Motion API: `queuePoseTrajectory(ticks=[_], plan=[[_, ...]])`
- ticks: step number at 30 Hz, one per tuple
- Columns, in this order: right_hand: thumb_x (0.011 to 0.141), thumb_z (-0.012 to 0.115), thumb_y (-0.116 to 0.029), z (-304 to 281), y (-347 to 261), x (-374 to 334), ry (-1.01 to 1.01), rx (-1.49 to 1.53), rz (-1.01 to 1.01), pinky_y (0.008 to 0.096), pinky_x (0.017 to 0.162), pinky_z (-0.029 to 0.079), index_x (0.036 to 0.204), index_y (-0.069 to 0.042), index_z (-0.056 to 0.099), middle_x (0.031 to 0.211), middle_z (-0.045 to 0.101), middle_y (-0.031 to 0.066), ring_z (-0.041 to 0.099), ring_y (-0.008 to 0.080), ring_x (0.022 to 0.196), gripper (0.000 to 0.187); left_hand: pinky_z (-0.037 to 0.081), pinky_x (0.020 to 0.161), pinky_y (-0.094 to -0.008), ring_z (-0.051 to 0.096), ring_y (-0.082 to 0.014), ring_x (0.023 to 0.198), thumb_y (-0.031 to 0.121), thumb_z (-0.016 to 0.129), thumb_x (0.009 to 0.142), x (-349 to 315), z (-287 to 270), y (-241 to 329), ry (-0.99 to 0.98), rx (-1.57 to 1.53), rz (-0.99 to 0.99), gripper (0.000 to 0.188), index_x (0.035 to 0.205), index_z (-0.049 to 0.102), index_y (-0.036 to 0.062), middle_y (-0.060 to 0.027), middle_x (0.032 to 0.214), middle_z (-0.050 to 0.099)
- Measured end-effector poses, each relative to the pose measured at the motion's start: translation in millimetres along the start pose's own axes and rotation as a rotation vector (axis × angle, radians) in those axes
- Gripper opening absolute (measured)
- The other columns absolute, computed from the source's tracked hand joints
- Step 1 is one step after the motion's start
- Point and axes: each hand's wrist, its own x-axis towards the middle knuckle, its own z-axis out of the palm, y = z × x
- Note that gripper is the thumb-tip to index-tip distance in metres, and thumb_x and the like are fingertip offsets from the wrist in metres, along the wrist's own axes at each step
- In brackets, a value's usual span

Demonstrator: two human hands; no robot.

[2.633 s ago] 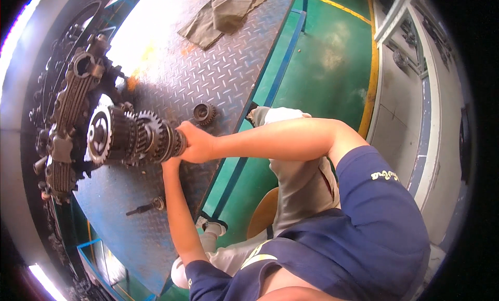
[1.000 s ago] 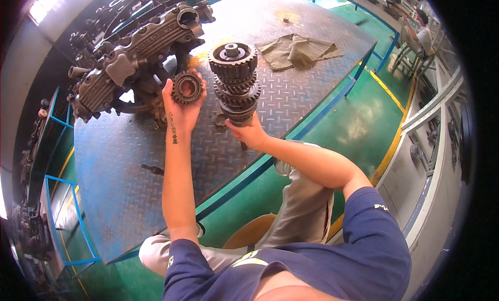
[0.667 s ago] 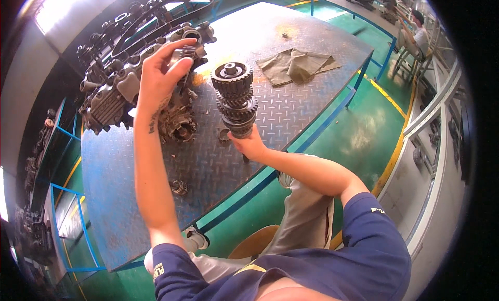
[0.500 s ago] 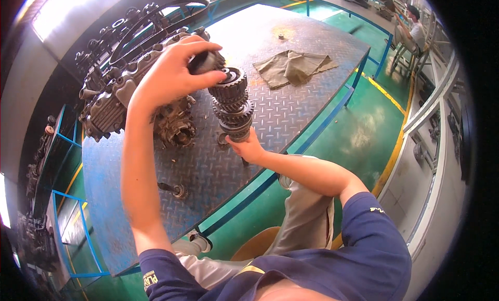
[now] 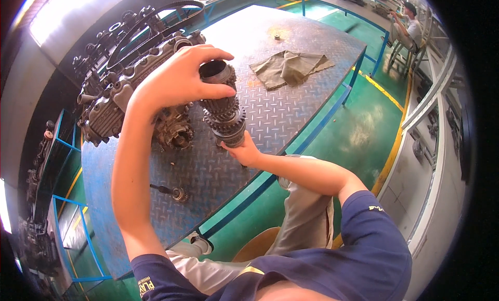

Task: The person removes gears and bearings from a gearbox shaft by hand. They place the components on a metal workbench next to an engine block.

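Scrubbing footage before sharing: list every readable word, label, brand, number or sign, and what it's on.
Left sleeve: yellow lettering, partly legible; not copied out here.
Right sleeve: yellow lettering, too small and blurred to read.
Shirt front: yellow print, partly out of sight; unreadable.
Gear stack, hollow gear, engine casing, cloth: none readable.

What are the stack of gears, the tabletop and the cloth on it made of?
The gear stack looks like machined steel: crisp teeth, dark grey sheen; the exact alloy can't be told. The tabletop seems to be metal tread plate, with raised marks, worn shine and bluish patches, perhaps old paint. The cloth looks like matte khaki fabric, softly creased; its fibre is unclear.
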Motion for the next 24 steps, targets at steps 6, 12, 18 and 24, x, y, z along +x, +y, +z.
queuePoseTrajectory(ticks=[6, 12, 18, 24], plan=[[0.078, 0.065, -0.008, -1.6, -2.3, -0.4, -0.091, -0.034, -0.015, 0.0260, 0.063, 0.042, 0.087, 0.000, 0.061, 0.071, 0.059, -0.0002, 0.046, 0.0055, 0.070, 0.013, 0.040, 0.088, -0.0328, 0.054, -0.0212, 0.095, 0.023, 0.073, 0.066, -19.3, 1.8, 10.2, -0.003, -0.040, -0.056, 0.049, 0.107, 0.054, 0.0032, -0.0103, 0.100, 0.055], [0.078, 0.065, -0.008, 2.5, -8.8, 0.4, -0.094, 0.013, -0.019, 0.0269, 0.063, 0.042, 0.087, 0.000, 0.062, 0.072, 0.060, 0.0002, 0.047, 0.0060, 0.070, 0.013, 0.037, 0.096, -0.0336, 0.051, -0.0221, 0.107, 0.019, 0.074, 0.063, -37.0, 12.3, 4.4, 0.113, -0.065, -0.087, 0.061, 0.117, 0.050, 0.0051, -0.0101, 0.112, 0.053], [0.078, 0.066, -0.008, 0.1, -2.1, 2.6, -0.082, 0.001, 0.027, 0.0280, 0.067, 0.043, 0.090, 0.001, 0.062, 0.076, 0.061, 0.0005, 0.048, 0.0062, 0.073, 0.015, 0.037, 0.098, -0.0333, 0.049, -0.0200, 0.110, 0.016, 0.074, 0.063, -42.1, 12.8, 2.9, 0.188, -0.299, -0.114, 0.064, 0.121, 0.049, 0.0068, -0.0089, 0.117, 0.052], [0.077, 0.066, -0.007, 2.7, -5.2, -1.8, -0.075, -0.003, -0.040, 0.0279, 0.076, 0.044, 0.098, 0.000, 0.063, 0.090, 0.066, 0.0054, 0.052, 0.0080, 0.083, 0.023, 0.038, 0.096, -0.0315, 0.051, -0.0154, 0.106, 0.013, 0.075, 0.063, -42.8, 9.9, -4.8, 0.068, -0.499, -0.247, 0.062, 0.119, 0.051, 0.0025, -0.0077, 0.113, 0.055]])
